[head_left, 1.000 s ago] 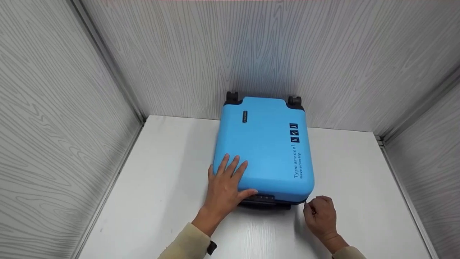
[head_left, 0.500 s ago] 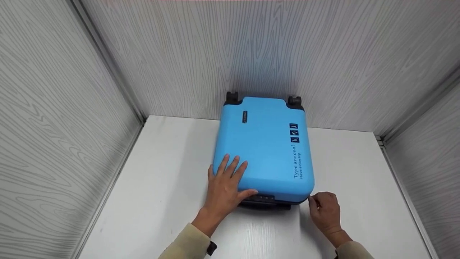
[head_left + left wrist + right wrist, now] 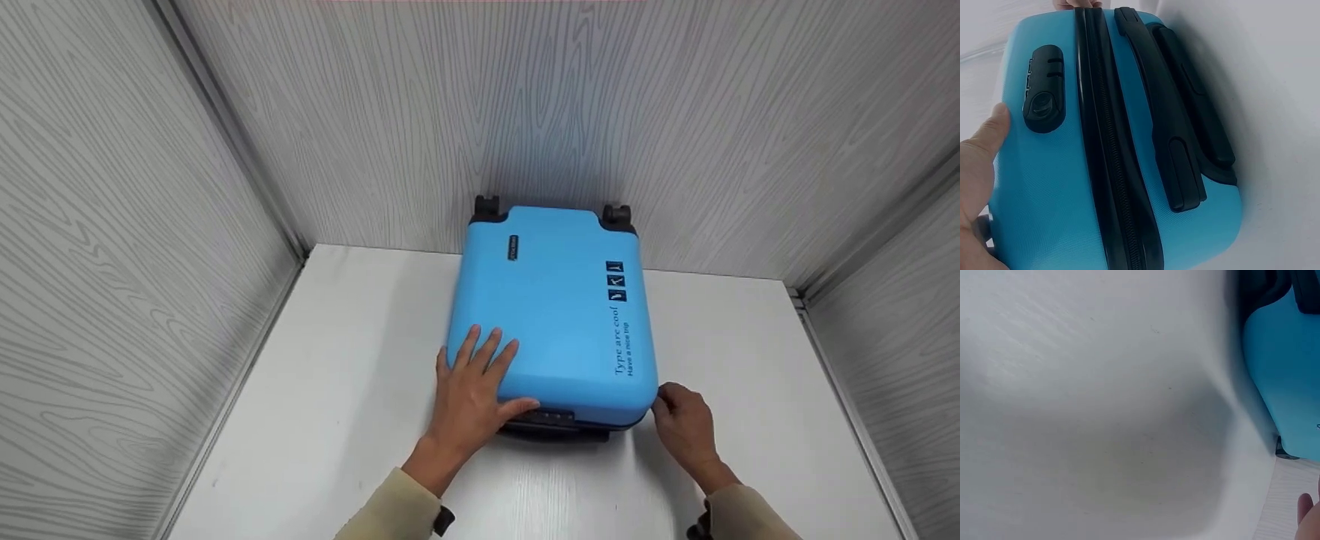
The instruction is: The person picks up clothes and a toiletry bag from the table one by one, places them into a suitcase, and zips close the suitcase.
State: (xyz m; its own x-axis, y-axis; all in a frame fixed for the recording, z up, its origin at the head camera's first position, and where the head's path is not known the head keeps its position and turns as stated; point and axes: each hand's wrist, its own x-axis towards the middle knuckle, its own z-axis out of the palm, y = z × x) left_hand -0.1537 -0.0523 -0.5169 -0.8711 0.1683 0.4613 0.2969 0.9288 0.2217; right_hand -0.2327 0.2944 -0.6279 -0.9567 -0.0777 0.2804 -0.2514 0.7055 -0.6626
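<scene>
A light blue hard-shell suitcase [image 3: 555, 307] lies flat, wheels toward the back wall. My left hand [image 3: 469, 401] rests spread on its near left corner, thumb along the front edge by the black combination lock [image 3: 1044, 89]. The black zipper [image 3: 1112, 135] runs along the side next to the carry handle [image 3: 1159, 112], and its teeth look closed there. At the near right corner my right hand [image 3: 684, 421] has its fingers curled, pinching at the zipper seam. The zipper pull itself is hidden by the fingers. Only a bit of that hand shows in the right wrist view.
The white tabletop [image 3: 360, 337] extends around the suitcase. Grey wood-grain panels stand on the left [image 3: 112, 225], at the back [image 3: 375, 112] and on the right [image 3: 892, 300]. Two black wheels, one being the left wheel [image 3: 487, 207], sit close to the back panel.
My right hand has moved from the front edge around the near right corner, away from me and slightly right. The left hand and the suitcase have stayed in place.
</scene>
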